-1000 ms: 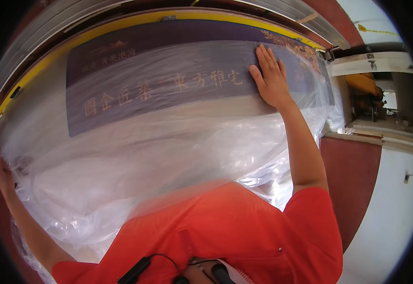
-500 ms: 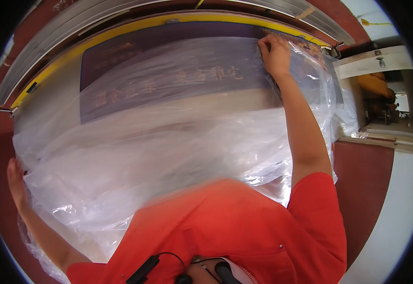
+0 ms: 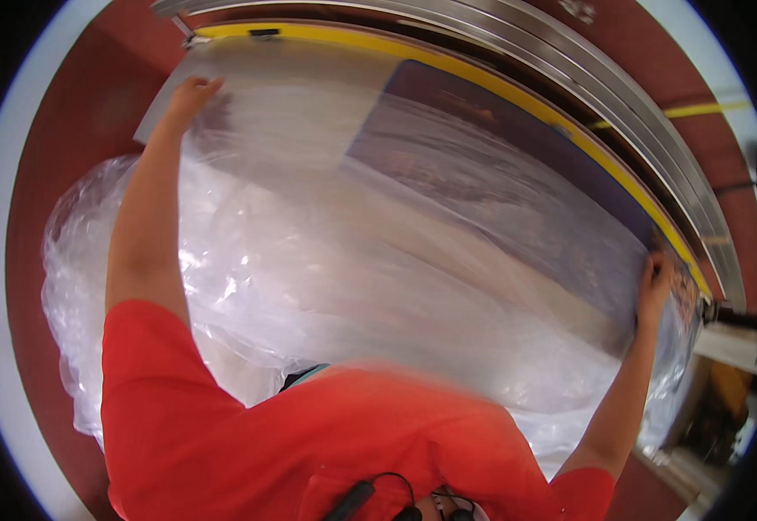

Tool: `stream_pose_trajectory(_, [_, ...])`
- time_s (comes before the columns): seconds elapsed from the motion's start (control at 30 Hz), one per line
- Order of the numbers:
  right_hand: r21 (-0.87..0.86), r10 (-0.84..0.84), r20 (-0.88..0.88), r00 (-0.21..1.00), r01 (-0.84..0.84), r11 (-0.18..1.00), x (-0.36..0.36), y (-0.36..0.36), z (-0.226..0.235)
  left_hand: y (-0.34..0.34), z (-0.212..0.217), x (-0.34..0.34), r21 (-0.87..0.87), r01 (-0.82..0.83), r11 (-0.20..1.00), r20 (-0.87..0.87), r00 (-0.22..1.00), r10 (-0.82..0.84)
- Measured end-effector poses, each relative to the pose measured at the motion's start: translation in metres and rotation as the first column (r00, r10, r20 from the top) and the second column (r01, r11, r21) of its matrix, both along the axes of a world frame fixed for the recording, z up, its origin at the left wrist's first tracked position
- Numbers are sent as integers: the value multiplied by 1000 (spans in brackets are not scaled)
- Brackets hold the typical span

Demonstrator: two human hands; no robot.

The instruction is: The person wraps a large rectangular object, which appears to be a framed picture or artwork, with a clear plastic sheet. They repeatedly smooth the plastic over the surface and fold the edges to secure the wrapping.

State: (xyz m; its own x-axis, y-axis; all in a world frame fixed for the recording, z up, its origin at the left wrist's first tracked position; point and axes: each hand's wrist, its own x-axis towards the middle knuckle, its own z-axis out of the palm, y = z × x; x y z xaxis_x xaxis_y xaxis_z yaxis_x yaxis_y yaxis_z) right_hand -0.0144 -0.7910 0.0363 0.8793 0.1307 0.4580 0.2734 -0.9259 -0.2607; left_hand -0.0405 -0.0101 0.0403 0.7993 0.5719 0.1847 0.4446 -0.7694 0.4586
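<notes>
A wide sheet of clear plastic film [image 3: 309,278] lies wrinkled over a broad pale panel [image 3: 300,65] with a dark purple-blue rectangle [image 3: 448,95]. My left hand [image 3: 194,97] is at the panel's far left corner, its fingers bent and closed on the film's edge. At the right end of the dark rectangle, my right hand [image 3: 654,282] has its fingers curled, pinching the film. Loose film bunches beside my left arm and hangs past the panel's left side. Both hands are somewhat blurred.
A yellow strip [image 3: 482,84] runs along the panel's far edge, with silver metal rails [image 3: 561,61] beyond it. The floor [image 3: 74,113] is dark red with a pale band around it. A white-edged unit [image 3: 734,349] stands at the right.
My left hand has moved from the near left side up to the panel's far left corner, bringing film with it. The view has turned and shifted left; my right hand stays near the dark rectangle's right end.
</notes>
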Motion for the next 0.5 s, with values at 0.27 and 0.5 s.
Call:
stream_pose_trajectory(0.27, [-5,-14,7,1000,14,1000,3,-10,-7,1,27,0,-250,-70,966,-328,944,-17])
stream_pose_trajectory(0.5, [131,-27,-101,995,40,991,3,-11,0,18,12,6,-765,119,632,203,977,61])
